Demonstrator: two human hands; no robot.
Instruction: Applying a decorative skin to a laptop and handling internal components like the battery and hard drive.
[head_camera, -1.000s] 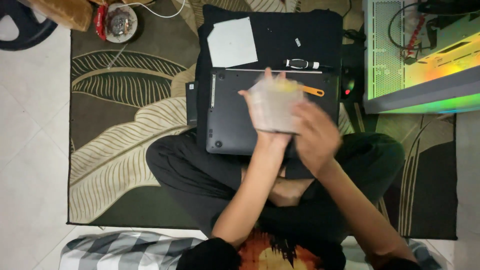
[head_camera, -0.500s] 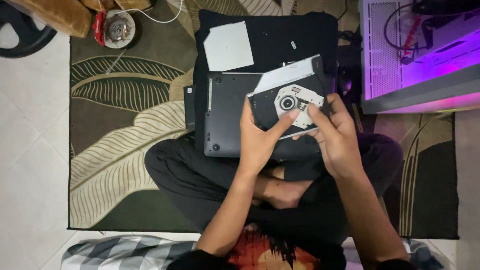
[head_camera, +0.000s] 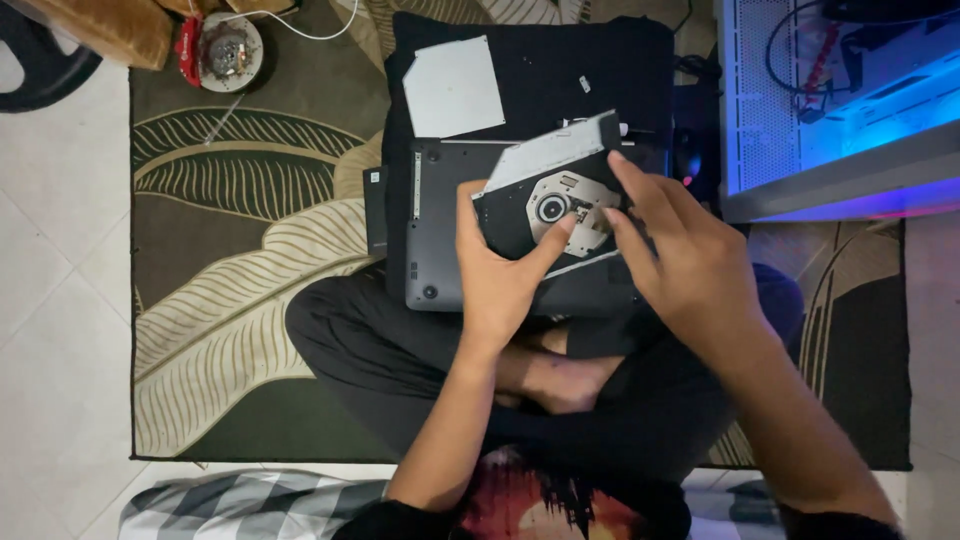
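Held clear above an upturned laptop (head_camera: 440, 240) resting on crossed legs, a slim optical drive (head_camera: 545, 200) is gripped by the left hand (head_camera: 500, 275) and right hand (head_camera: 690, 260), already removed, its grey cover plate (head_camera: 452, 87) laid aside.

Floor: pale square-tiled floor (head_camera: 50, 300), bare at the left.
Rug: dark green rug with cream leaf pattern (head_camera: 240, 250) lying flat on the tiles.
On the rug: black rectangular cloth mat (head_camera: 600, 70); round metal part with red piece (head_camera: 222, 50) (possibly a brake disc) at the top edge.
Right side: white perforated computer case lit blue (head_camera: 830, 110).
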